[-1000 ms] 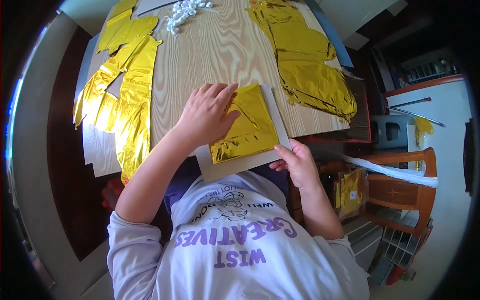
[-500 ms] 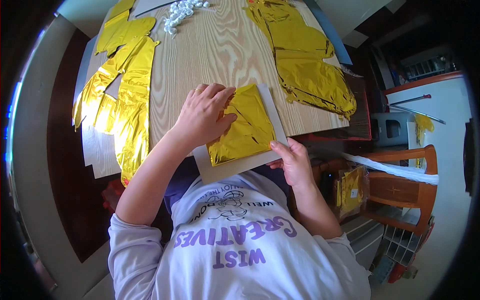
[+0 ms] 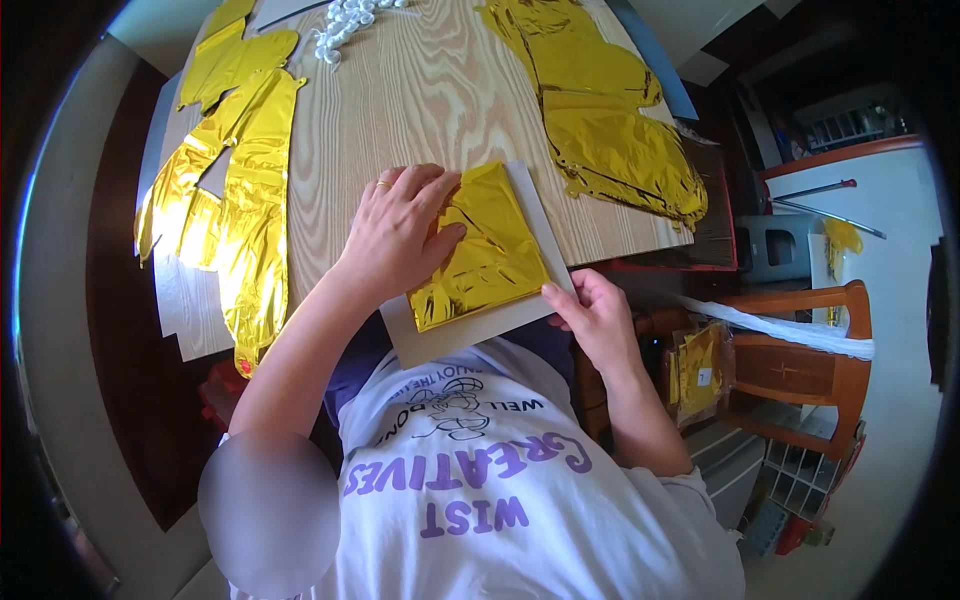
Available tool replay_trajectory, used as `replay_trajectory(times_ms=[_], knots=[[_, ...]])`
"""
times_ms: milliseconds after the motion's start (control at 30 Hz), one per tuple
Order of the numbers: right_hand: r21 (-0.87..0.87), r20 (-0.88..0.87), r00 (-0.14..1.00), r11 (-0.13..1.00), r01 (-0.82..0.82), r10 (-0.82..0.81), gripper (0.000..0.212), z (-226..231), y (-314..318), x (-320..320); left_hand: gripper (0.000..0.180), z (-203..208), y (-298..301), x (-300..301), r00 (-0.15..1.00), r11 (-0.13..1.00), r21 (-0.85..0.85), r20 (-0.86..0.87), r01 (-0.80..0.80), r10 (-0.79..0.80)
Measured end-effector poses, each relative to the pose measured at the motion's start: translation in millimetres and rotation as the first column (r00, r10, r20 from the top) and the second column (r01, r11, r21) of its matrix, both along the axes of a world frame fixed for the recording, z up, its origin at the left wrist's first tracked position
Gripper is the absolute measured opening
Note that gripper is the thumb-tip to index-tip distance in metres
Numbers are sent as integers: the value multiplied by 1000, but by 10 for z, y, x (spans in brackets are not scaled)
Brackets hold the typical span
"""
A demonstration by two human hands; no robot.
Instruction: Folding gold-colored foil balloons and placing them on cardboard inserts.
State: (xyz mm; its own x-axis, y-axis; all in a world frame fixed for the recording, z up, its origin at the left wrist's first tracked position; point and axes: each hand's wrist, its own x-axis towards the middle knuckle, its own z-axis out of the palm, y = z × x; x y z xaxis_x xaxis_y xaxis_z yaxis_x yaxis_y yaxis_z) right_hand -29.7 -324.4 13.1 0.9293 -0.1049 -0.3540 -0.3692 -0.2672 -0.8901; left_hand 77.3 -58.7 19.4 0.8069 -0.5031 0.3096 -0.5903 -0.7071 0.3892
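A gold foil piece folded into a flat rectangle (image 3: 490,245) lies on a pale grey card (image 3: 440,343) at the near edge of the table. My left hand (image 3: 398,228) rests on the foil's left part, fingers stretched out and thumb apart. Its fingertips overlap the upper left edge of the foil. At the lower right corner, my right hand (image 3: 597,318) grips the card, thumb on top at the foil's corner. The other fingers of that hand curl at the card's edge and are partly hidden under it.
Flat gold foil balloons lie on the wooden table (image 3: 400,110): one at left (image 3: 258,190), another at right (image 3: 615,135). Small white rolls (image 3: 345,28) are heaped at the far side. A wooden chair (image 3: 795,375) at right holds white strands (image 3: 780,330) and a bagged gold pack (image 3: 703,370).
The whole view has shifted slightly. Both hands keep nearly the same places on the foil and card, and the creases on the foil look a little different.
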Motion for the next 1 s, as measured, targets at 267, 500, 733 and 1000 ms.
replay_trajectory(times_ms=[267,500,733,1000], knots=[[245,-66,997,968,60,-45,33,-110,100,62,57,-66,19,-31,1000,998,-66,-8,11,-11],[338,-56,993,934,115,-101,29,-130,147,31,58,-56,21,-29,998,997,-74,-63,15,-20],[157,97,993,986,57,-73,28,-58,180,19,56,182,-3,226,907,979,-155,-416,-136,60],[373,3,994,922,100,-109,26,-57,209,17,41,170,-148,777,626,955,-256,-772,-150,-109]])
